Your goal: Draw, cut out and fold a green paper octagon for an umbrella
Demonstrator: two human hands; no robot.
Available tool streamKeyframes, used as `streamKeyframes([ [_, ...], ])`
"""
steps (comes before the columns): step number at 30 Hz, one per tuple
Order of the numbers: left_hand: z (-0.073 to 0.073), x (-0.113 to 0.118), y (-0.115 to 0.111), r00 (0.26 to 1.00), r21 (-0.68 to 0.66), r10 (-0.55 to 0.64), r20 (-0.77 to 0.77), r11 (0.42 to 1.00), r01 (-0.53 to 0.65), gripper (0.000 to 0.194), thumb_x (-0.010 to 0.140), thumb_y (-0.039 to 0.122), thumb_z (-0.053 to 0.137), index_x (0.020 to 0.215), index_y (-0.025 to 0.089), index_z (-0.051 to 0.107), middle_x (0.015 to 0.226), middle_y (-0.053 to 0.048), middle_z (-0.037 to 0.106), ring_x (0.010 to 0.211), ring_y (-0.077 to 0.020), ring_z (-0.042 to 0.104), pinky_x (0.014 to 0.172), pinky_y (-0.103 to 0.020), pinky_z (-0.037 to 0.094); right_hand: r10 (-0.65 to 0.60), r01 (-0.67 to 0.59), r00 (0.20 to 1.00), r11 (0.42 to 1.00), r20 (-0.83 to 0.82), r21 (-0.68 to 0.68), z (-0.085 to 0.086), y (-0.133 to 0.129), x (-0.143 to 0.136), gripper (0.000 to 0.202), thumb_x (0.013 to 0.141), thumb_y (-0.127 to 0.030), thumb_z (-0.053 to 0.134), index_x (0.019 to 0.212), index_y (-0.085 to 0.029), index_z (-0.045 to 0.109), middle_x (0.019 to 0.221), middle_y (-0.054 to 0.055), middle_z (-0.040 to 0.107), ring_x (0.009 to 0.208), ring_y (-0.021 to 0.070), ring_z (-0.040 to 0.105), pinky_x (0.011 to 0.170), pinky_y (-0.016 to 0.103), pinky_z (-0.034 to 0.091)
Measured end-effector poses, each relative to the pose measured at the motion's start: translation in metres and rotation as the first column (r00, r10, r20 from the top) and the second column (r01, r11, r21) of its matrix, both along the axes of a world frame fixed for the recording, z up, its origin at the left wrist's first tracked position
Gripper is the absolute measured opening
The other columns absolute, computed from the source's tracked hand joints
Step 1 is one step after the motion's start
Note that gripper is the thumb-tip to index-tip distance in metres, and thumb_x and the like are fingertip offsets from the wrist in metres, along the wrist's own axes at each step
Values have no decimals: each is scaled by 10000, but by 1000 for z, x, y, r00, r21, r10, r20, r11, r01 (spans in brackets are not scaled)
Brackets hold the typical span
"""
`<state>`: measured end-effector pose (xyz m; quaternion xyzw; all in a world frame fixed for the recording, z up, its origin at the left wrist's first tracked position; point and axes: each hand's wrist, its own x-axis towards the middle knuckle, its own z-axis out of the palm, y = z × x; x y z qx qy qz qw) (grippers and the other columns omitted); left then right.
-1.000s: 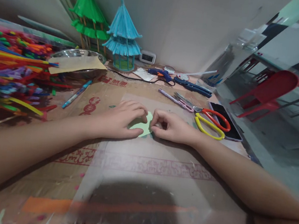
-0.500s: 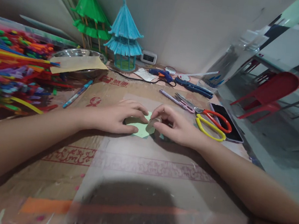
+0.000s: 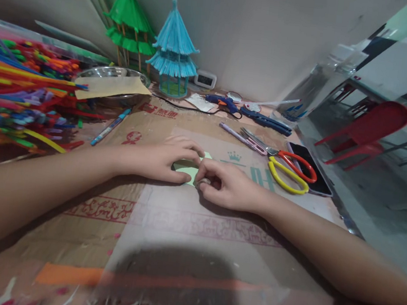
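Note:
A piece of pale green paper (image 3: pixel 186 172) lies on the work surface, mostly covered by my two hands. My left hand (image 3: pixel 162 158) rests over its left side, thumb and fingers apart, pressing it down and holding nothing. At the paper's right edge, my right hand (image 3: pixel 225 183) is closed in a pinch. Between its thumb and fingertips sits a small pale, roundish piece (image 3: pixel 204 181), mostly hidden, and I cannot make out what kind it is.
Scissors (image 3: pixel 286 169) overlap a phone (image 3: pixel 311 169) on the right, beside a pen (image 3: pixel 244 138). Behind are a glue gun (image 3: pixel 223 104), dark blue pliers-like tool (image 3: pixel 266 120), and blue (image 3: pixel 175 46) and green (image 3: pixel 132 22) pavilion models. Pipe cleaners (image 3: pixel 22 97) heap at left.
My right hand has moved slightly left and toward me, and its fingers have curled tighter around the pale piece. The left hand stays on the paper. The whole view has shifted a little.

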<state>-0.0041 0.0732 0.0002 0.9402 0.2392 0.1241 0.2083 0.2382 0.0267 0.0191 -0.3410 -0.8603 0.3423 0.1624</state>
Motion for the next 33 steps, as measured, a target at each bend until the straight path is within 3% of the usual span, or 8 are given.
streamKeyframes([
  [4,1,1,0,1000,1,-6,6,1000,6,293,934,397,613,1166,237,696,1462,-118,604,1397,-313,499,1215,-517,333,-24,23,998,1000,-65,-9,-2,2,0,78,904,-265,604,960,-219,576,688,-63,510,602,121,473,602,260,360],
  [11,0,1,0,1000,-3,3,4,1000,-3,317,923,386,619,1198,249,696,1477,-108,600,1408,-317,488,1224,-521,329,33,-34,999,999,-21,-41,3,5,2,89,797,-152,604,852,-217,577,632,-77,486,583,109,454,600,257,355],
  [16,1,1,0,1000,-3,3,3,1000,-3,333,930,404,612,1206,236,691,1469,-122,602,1402,-321,492,1218,-523,334,-30,24,995,998,-95,-61,0,5,1,67,885,-256,597,934,-211,591,666,-71,485,607,116,464,610,258,376],
  [21,1,1,-2,1000,-19,12,1,1000,-12,326,911,369,636,1201,239,707,1486,-121,595,1420,-331,488,1224,-538,329,27,-29,999,996,-31,-80,5,3,1,79,772,-151,615,829,-206,608,624,-72,495,576,104,447,586,255,356],
  [24,1,1,0,996,-60,43,72,997,-39,292,921,382,641,1161,242,728,1425,-106,655,1367,-315,548,1211,-526,365,-78,30,983,961,-168,-274,2,6,5,77,781,-193,643,852,-203,614,642,-59,540,587,107,473,571,249,369],
  [27,3,0,2,980,-160,114,164,983,-88,280,993,358,551,1169,237,730,1303,-86,729,1241,-258,652,1137,-464,466,-268,54,867,889,-420,-455,-8,14,11,188,823,-320,702,905,-214,571,696,-54,601,528,82,451,503,231,331],
  [30,4,-1,4,960,-212,180,217,968,-134,280,1017,337,515,1140,241,746,1238,-73,763,1162,-234,700,1071,-431,523,-358,62,772,865,-526,-498,-15,21,15,265,814,-362,758,916,-219,559,723,-59,618,493,57,408,471,222,304],
  [33,4,-3,6,961,-179,156,230,977,-116,260,1009,322,536,1059,242,779,1224,-66,772,1165,-233,700,1078,-424,514,-359,87,786,871,-504,-483,-15,22,14,273,817,-355,772,935,-220,567,732,-56,629,515,62,443,481,222,335],
])
